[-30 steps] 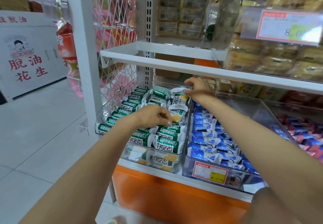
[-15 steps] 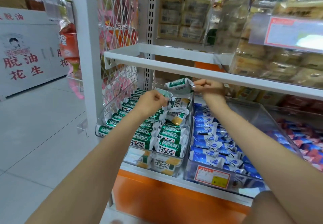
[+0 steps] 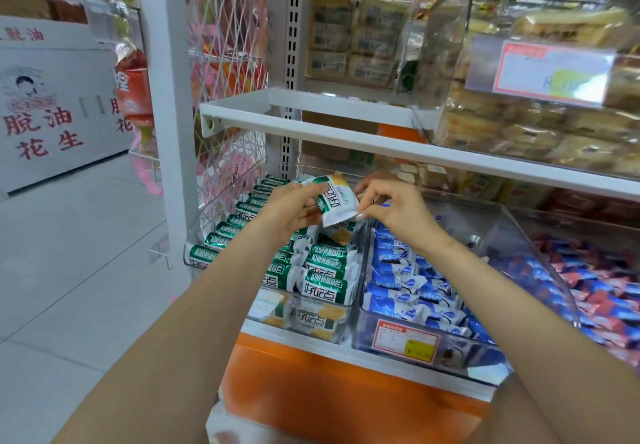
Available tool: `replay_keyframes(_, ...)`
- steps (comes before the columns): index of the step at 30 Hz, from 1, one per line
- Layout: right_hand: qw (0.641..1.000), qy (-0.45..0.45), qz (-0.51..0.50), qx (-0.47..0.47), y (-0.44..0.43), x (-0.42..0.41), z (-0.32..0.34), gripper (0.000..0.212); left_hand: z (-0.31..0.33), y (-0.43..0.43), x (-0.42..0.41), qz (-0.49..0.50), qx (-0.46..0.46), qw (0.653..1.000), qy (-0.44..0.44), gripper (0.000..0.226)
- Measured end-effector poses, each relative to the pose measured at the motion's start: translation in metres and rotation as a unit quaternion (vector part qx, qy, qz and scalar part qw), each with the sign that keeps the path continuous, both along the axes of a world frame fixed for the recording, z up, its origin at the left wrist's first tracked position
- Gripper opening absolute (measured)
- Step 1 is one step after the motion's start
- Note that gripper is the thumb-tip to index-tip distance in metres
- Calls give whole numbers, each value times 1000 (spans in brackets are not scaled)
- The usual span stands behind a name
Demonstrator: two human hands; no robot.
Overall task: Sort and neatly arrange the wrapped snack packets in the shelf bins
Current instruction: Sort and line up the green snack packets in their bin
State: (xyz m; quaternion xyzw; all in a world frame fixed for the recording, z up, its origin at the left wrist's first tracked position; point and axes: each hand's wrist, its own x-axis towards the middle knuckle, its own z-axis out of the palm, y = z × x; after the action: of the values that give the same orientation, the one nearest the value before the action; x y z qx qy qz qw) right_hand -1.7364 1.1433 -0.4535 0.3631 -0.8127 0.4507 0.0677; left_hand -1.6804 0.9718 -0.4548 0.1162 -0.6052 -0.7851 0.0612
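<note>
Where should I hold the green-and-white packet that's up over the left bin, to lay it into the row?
Probably across its flat middle, from the top long edge: thumb on the printed face, fingers behind. The green-and-white packet is a flat pillow pack, tilted above the left bin; the right hand pinches just a crimped corner, the left hand its other end.

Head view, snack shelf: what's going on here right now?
A person holds one green-and-white snack packet in both hands, lifted above the left bin, where matching green packets lie in rows. The left hand grips its left side; the right hand pinches its lower right corner. The next bin to the right holds blue packets. The lifted packet is not yet placed in any row.
</note>
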Motion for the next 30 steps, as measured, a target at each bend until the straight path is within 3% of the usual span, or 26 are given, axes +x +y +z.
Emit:
replay_keyframes(5,998,50,-21,18,2,-1,-2,14,-2,-6,3,44,-10,998,34,10)
replay_keyframes(8,998,22,-54,-20,10,-6,1,13,0,-12,2,87,-109,988,68,16)
replay_keyframes(11,995,6,-94,-17,16,-14,-4,10,-1,-11,0,59,-243,964,87,41)
replay_keyframes(14,994,-20,-104,-12,20,-19,-8,10,-7,-6,-3,-20,-381,920,96,37)
replay_keyframes(19,995,-24,-92,0,19,-19,-10,15,-16,-3,-13,-116,-585,797,90,42)
replay_keyframes(23,997,-24,-71,20,17,-15,-14,14,-18,-1,-18,-126,-602,784,81,30)
replay_keyframes(27,997,-14,-61,53,14,-15,-18,14,-25,1,-23,-177,-657,730,66,25)
replay_keyframes(30,996,-9,-61,59,14,-16,-19,13,-26,-2,-24,-190,-669,717,52,24)
